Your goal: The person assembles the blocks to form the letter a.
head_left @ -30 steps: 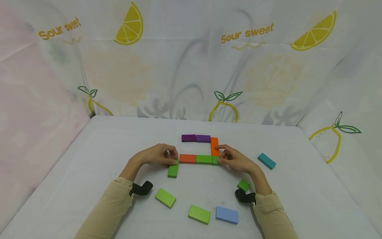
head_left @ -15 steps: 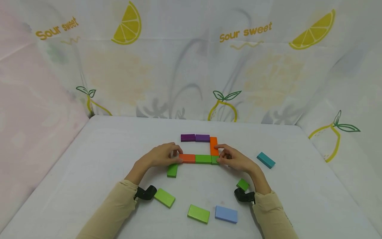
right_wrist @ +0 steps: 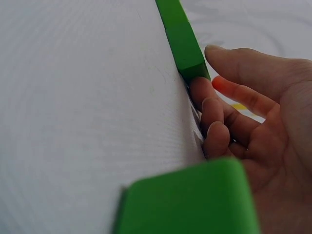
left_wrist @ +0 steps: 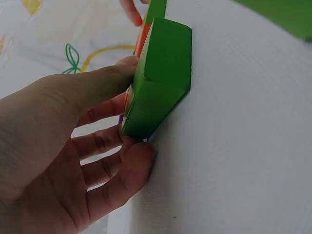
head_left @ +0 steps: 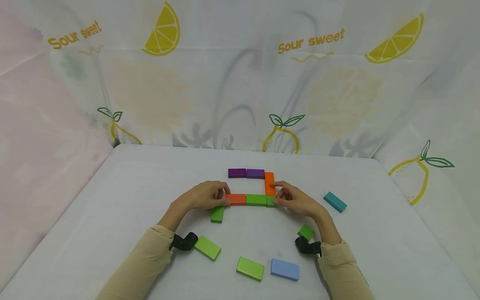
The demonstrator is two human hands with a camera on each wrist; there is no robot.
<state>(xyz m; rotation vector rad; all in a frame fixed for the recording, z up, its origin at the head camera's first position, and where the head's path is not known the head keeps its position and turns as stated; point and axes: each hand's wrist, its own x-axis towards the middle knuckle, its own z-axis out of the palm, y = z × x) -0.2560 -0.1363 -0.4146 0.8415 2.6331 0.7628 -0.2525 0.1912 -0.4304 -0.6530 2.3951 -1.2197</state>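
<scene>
In the head view a row of blocks runs across the table: a red-orange block (head_left: pixel 237 200), a green block (head_left: pixel 256 200) and another green block (head_left: pixel 271 201) at the right end. My left hand (head_left: pixel 202 196) pinches the red-orange block's left end between thumb and index finger. Below that hand a green block (left_wrist: pixel 163 78) lies crosswise, partly hidden in the head view. With thumb and curled fingers my right hand (head_left: pixel 298 201) holds the row's right-end green block, while its index finger touches an orange block (head_left: pixel 269 182) standing lengthwise behind it.
Two purple blocks, one dark (head_left: pixel 237 173) and one lighter (head_left: pixel 255 174), extend left from the orange block's far end. Loose around lie a teal block (head_left: pixel 335 202), a small green block (head_left: pixel 305 232), two light-green blocks (head_left: pixel 208 248) (head_left: pixel 250 268) and a blue block (head_left: pixel 285 269).
My left hand has left the crosswise green block and shifted right onto the red-orange block's left end. The right hand has kept its place on the row's right end.
</scene>
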